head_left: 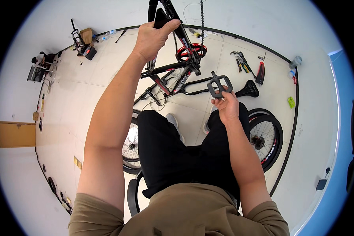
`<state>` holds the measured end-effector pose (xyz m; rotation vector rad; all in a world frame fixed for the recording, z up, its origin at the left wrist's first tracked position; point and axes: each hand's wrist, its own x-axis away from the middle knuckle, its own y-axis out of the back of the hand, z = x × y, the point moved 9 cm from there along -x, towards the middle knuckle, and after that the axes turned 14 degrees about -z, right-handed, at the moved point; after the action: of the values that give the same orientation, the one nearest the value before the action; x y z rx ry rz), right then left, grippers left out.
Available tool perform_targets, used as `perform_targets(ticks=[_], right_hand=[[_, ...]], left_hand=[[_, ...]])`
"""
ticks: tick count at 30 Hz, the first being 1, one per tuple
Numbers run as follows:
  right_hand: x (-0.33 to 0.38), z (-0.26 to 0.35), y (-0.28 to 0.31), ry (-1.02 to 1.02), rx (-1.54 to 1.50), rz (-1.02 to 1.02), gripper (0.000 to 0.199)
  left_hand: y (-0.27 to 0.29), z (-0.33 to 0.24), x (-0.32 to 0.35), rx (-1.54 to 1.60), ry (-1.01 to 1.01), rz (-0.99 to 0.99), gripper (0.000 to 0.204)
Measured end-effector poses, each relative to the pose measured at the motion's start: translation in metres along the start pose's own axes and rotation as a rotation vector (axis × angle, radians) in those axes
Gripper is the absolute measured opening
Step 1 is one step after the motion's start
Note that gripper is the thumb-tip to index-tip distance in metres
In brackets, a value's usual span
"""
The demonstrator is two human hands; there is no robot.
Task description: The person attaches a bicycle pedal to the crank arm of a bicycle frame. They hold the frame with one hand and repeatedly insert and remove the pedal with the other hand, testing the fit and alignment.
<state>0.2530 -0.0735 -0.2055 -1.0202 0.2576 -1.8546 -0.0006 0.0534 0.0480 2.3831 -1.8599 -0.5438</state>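
My left hand (pixel 151 41) is wrapped round a tube of a black bicycle frame (pixel 181 36), holding it up in front of me. A red and black chainring (pixel 181 54) sits at the frame's lower part, and a chain (pixel 202 19) hangs beside it. Held up between the fingers and thumb of my right hand (pixel 227 108) is a dark grey flat pedal (pixel 219 83). Its threaded axle points up and away from me, toward the frame. The pedal is apart from the frame. Part of the gripped tube is hidden behind my left hand.
A black saddle (pixel 248 89) lies beyond my right hand. Pliers and other hand tools (pixel 242 62) are on the floor, near a red and black long part (pixel 260 72). Wheels stand by my right leg (pixel 265 137) and left leg (pixel 131 146). Bottles (pixel 295 62) stand by the wall.
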Motion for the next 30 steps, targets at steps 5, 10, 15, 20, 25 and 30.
perform_targets(ticks=[5, 10, 15, 20, 25, 30], right_hand=[[0.001, -0.005, -0.003, -0.03, -0.031, 0.014, 0.032], [-0.001, -0.006, -0.006, -0.052, -0.036, 0.018, 0.033], [-0.007, -0.006, -0.008, -0.082, -0.041, 0.021, 0.034], [-0.018, -0.001, -0.005, -0.1, -0.102, -0.038, 0.036], [-0.019, 0.007, -0.003, -0.104, -0.111, -0.016, 0.037], [-0.018, 0.007, -0.006, -0.098, -0.106, -0.002, 0.037]], left_hand=[[0.001, -0.008, 0.006, -0.03, -0.009, -0.02, 0.049], [-0.007, -0.012, 0.008, -0.087, 0.015, 0.066, 0.05], [-0.017, -0.009, 0.023, -0.132, 0.157, 0.152, 0.041], [-0.022, -0.017, 0.023, -0.114, 0.192, 0.199, 0.039], [-0.017, -0.024, 0.03, -0.074, 0.107, 0.257, 0.035], [-0.026, -0.034, 0.049, -0.144, 0.129, 0.211, 0.035]])
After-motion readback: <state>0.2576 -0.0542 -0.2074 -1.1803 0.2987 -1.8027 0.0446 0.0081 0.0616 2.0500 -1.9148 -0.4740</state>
